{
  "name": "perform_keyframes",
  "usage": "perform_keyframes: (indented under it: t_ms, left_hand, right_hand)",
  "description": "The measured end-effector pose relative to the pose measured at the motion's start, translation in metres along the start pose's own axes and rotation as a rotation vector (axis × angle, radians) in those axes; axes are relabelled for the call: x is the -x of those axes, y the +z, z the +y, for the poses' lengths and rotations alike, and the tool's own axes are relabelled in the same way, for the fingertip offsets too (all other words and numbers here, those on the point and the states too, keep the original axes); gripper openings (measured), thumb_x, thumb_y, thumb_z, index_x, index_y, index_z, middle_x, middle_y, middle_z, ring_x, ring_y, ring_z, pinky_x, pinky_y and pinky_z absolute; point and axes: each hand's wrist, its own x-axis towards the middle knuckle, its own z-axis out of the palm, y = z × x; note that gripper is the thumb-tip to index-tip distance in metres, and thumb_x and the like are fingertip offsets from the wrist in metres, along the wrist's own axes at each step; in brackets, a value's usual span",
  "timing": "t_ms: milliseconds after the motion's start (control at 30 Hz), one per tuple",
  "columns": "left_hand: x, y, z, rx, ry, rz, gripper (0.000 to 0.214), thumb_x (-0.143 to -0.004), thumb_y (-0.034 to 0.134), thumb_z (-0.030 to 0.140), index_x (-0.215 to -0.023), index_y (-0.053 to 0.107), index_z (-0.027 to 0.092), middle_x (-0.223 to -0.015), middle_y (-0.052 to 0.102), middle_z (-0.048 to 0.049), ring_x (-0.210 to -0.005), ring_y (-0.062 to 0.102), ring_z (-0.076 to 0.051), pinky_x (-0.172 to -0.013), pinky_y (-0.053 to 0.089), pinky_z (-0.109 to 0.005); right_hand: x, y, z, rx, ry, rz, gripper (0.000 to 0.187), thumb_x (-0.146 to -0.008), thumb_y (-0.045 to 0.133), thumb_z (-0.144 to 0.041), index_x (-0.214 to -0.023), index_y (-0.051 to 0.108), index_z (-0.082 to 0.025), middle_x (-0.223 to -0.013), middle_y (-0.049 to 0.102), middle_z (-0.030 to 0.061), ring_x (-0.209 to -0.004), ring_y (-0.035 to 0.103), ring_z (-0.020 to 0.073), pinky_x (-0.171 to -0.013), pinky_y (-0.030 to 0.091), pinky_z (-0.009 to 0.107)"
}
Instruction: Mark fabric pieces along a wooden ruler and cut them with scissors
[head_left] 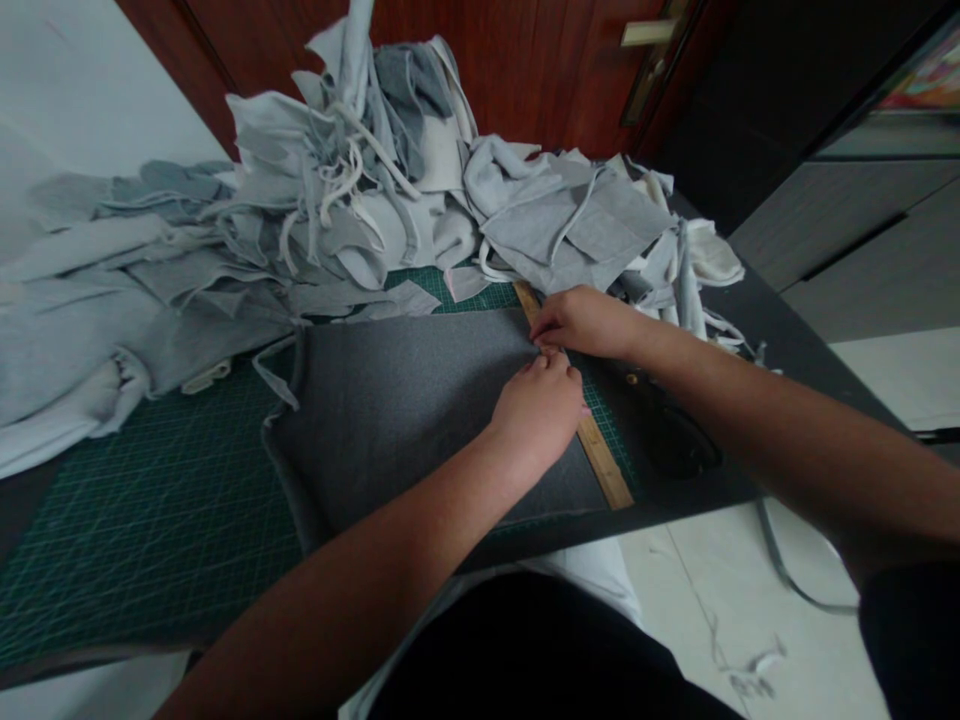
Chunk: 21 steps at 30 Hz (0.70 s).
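A piece of dark grey fabric lies on the green cutting mat, its left side bunched up. Along the fabric's right edge a wooden ruler runs from back to front. My left hand rests on the ruler and the fabric, with its fingers curled over the ruler. Just beyond it, my right hand is closed in a pinch at the ruler, near the left fingertips. Whatever the right fingers hold is hidden.
Grey and white fabric scraps are heaped along the back and left. A dark object lies right of the ruler, partly under my right forearm. Behind the table stands a red-brown door. Scraps lie on the floor.
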Motion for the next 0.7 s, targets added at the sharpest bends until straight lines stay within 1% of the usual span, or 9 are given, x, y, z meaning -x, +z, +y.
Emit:
perform_keyframes:
  t_ms: [167, 333, 433, 600, 700]
  left_hand:
    - [0.001, 0.002, 0.0, 0.016, -0.003, 0.023, 0.051, -0.099, 0.067, 0.04, -0.133, 0.063, 0.002, -0.144, 0.06, -0.0244, -0.129, 0.06, -0.033, -0.106, 0.053, -0.04]
    - [0.001, -0.001, 0.001, 0.025, -0.011, 0.002, 0.047, -0.1, 0.066, 0.039, -0.131, 0.065, 0.004, -0.142, 0.061, -0.0225, -0.127, 0.061, -0.031, -0.105, 0.053, -0.039]
    - [0.0, -0.001, 0.002, 0.027, -0.014, -0.001, 0.045, -0.099, 0.066, 0.038, -0.129, 0.066, 0.005, -0.14, 0.062, -0.0215, -0.126, 0.061, -0.03, -0.105, 0.053, -0.039]
    - [0.0, 0.0, 0.001, 0.045, -0.021, 0.019, 0.046, -0.097, 0.069, 0.037, -0.13, 0.065, 0.005, -0.139, 0.063, -0.0204, -0.125, 0.062, -0.031, -0.103, 0.054, -0.039]
    - [0.001, 0.001, 0.001, 0.053, -0.019, 0.022, 0.044, -0.098, 0.068, 0.037, -0.128, 0.067, 0.005, -0.134, 0.065, -0.0197, -0.122, 0.063, -0.03, -0.102, 0.055, -0.039]
  right_hand:
    - [-0.001, 0.005, -0.002, 0.0, 0.057, 0.059, 0.022, -0.091, 0.067, -0.023, -0.102, 0.085, -0.02, -0.099, 0.082, 0.0047, -0.091, 0.073, 0.0205, -0.077, 0.047, 0.027]
    - [-0.008, 0.005, -0.006, 0.009, 0.145, 0.108, 0.023, -0.092, 0.067, -0.021, -0.106, 0.085, -0.018, -0.099, 0.083, 0.005, -0.09, 0.074, 0.02, -0.077, 0.047, 0.027]
    - [-0.01, 0.002, -0.009, 0.038, 0.151, 0.085, 0.022, -0.091, 0.068, -0.022, -0.104, 0.085, -0.019, -0.099, 0.083, 0.0051, -0.091, 0.074, 0.0209, -0.077, 0.046, 0.027]
    - [-0.004, -0.002, -0.013, 0.029, 0.143, 0.002, 0.02, -0.087, 0.07, -0.02, -0.099, 0.086, -0.02, -0.094, 0.083, 0.0046, -0.087, 0.073, 0.0201, -0.073, 0.045, 0.026]
    - [0.0, -0.002, -0.015, 0.025, 0.148, -0.002, 0.021, -0.088, 0.068, -0.02, -0.099, 0.086, -0.02, -0.093, 0.083, 0.0041, -0.084, 0.073, 0.0191, -0.071, 0.045, 0.026]
